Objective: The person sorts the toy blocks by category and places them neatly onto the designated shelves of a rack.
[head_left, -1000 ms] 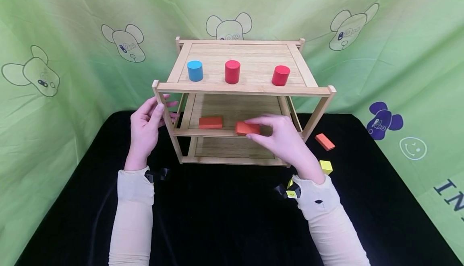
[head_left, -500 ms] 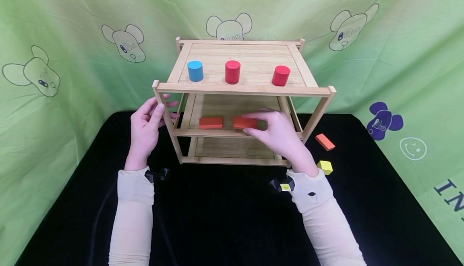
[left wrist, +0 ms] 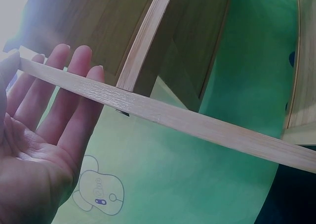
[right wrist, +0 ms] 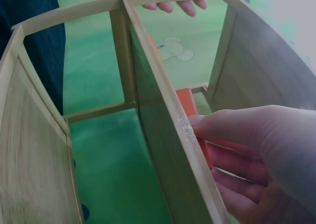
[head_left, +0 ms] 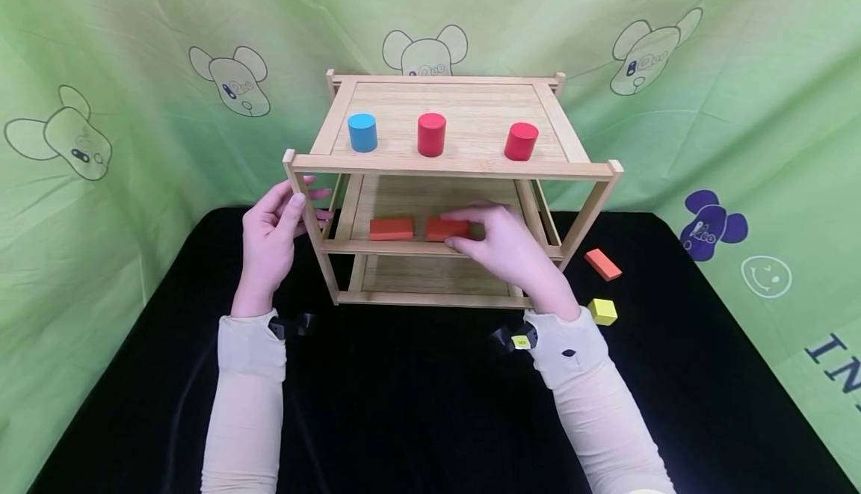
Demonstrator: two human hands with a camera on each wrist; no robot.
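A three-tier wooden shelf (head_left: 440,167) stands in the middle of the head view. My left hand (head_left: 267,236) holds its front left post, thumb on the near side and fingers reaching behind; in the left wrist view the fingers (left wrist: 74,93) look fairly straight behind the post (left wrist: 163,110). On the middle tier, my right hand (head_left: 507,255) grips an orange-red rectangular block (head_left: 439,229) between thumb and fingers, covering its right end. A matching block (head_left: 391,229) lies to its left, with a small gap between them. The right wrist view shows the gripped block (right wrist: 186,103) behind the tier's front rail.
On the top tier stand a blue cylinder (head_left: 362,133) and two red cylinders, one central (head_left: 431,135) and one right (head_left: 521,142). Another orange-red block (head_left: 603,264) and a yellow block (head_left: 602,312) lie on the black cloth (head_left: 417,404) right of the shelf. A green curtain hangs behind.
My right hand has moved left along the middle tier with the orange-red block, bringing it closer to the other block there. My left hand has stayed at the post.
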